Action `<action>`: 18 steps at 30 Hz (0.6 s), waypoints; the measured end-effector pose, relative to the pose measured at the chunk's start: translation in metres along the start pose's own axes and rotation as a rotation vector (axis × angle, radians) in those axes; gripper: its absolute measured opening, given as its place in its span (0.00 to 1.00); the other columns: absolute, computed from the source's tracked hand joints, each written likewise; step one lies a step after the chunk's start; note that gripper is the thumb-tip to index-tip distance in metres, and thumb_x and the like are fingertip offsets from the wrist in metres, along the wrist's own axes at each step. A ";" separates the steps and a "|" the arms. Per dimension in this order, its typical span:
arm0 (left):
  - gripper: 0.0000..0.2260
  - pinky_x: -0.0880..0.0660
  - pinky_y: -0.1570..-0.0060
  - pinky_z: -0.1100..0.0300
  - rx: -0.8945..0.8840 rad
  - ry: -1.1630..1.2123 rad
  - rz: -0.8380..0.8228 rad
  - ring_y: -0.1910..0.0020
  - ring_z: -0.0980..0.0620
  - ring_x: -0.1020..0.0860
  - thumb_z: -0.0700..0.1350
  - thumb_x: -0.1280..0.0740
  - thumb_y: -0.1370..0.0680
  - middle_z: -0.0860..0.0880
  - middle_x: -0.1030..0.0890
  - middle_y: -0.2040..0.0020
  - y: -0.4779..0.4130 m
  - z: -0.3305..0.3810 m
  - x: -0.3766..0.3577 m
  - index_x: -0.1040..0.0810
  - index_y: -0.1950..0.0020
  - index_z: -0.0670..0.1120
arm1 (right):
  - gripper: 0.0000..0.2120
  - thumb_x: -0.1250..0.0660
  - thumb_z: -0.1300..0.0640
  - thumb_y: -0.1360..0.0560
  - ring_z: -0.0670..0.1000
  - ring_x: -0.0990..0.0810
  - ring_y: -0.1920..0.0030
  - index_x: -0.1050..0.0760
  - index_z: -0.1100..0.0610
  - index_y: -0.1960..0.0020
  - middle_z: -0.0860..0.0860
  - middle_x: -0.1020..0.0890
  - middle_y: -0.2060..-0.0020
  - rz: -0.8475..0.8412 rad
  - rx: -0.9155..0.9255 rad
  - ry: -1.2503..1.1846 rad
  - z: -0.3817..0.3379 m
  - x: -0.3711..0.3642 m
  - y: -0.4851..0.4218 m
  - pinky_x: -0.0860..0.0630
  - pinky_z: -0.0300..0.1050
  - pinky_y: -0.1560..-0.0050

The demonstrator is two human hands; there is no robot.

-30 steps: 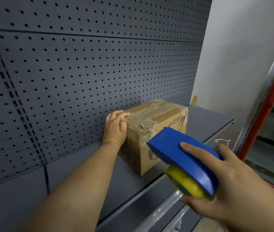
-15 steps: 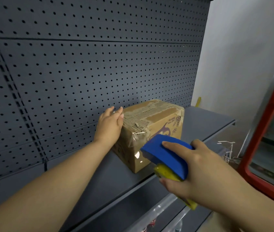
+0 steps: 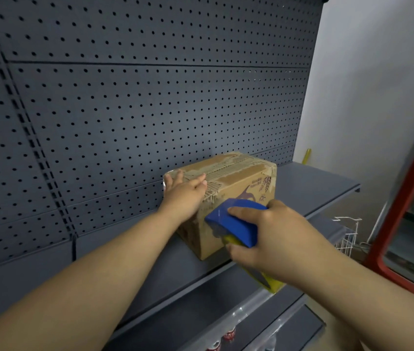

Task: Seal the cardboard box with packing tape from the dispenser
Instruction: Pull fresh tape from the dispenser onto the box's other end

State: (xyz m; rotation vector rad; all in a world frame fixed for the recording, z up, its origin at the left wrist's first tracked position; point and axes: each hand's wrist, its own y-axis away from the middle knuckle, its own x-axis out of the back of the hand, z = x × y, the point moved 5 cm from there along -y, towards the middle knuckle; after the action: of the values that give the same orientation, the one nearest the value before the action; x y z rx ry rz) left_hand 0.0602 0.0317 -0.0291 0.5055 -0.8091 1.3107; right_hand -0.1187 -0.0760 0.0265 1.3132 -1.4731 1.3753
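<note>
A worn brown cardboard box point(image 3: 238, 178) with old tape on its top stands on a grey metal shelf point(image 3: 309, 188). My left hand point(image 3: 184, 192) lies flat against the box's near left top corner, fingers apart. My right hand point(image 3: 274, 234) grips a blue tape dispenser point(image 3: 233, 224) with a yellow tape roll under it. The dispenser's front presses against the box's near front face, just right of the near vertical edge. Whether tape is stuck to the box there cannot be told.
A dark grey pegboard wall point(image 3: 137, 110) rises right behind the box. A yellow stick point(image 3: 306, 155) leans at the shelf's far end. A white wire rack point(image 3: 347, 234) and a red door frame point(image 3: 403, 211) are to the right. A lower shelf holds cans point(image 3: 222, 339).
My right hand has carried the dispenser up and forward until it meets the box's front face. My left hand has shifted from the box's left side to its top corner.
</note>
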 end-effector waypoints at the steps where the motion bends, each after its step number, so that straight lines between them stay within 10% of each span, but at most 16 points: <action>1: 0.20 0.61 0.27 0.47 -0.001 -0.018 -0.003 0.24 0.42 0.63 0.56 0.50 0.20 0.46 0.52 0.21 0.000 0.000 0.001 0.37 0.28 0.61 | 0.25 0.35 0.40 0.32 0.50 0.32 0.60 0.31 0.43 0.37 0.52 0.27 0.61 -0.006 0.008 -0.023 0.001 0.001 0.000 0.25 0.45 0.53; 9: 0.21 0.60 0.27 0.47 0.011 0.020 0.018 0.24 0.43 0.63 0.57 0.53 0.20 0.45 0.52 0.21 -0.003 -0.002 0.000 0.38 0.27 0.58 | 0.26 0.38 0.39 0.31 0.49 0.33 0.61 0.35 0.39 0.34 0.49 0.32 0.57 0.016 -0.039 -0.001 0.032 -0.022 0.013 0.28 0.39 0.55; 18: 0.38 0.44 0.27 0.46 -0.132 0.519 0.453 0.24 0.47 0.44 0.70 0.52 0.30 0.49 0.33 0.26 0.036 0.007 -0.009 0.21 0.40 0.45 | 0.32 0.37 0.35 0.37 0.48 0.33 0.62 0.37 0.36 0.33 0.45 0.35 0.63 0.276 -0.089 -0.105 0.076 0.016 0.010 0.36 0.39 0.59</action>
State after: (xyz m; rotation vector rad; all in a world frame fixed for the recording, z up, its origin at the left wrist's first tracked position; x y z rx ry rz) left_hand 0.0236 0.0286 -0.0352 -0.1412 -0.5799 1.6924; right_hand -0.1224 -0.1540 0.0264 1.1741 -1.8199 1.4099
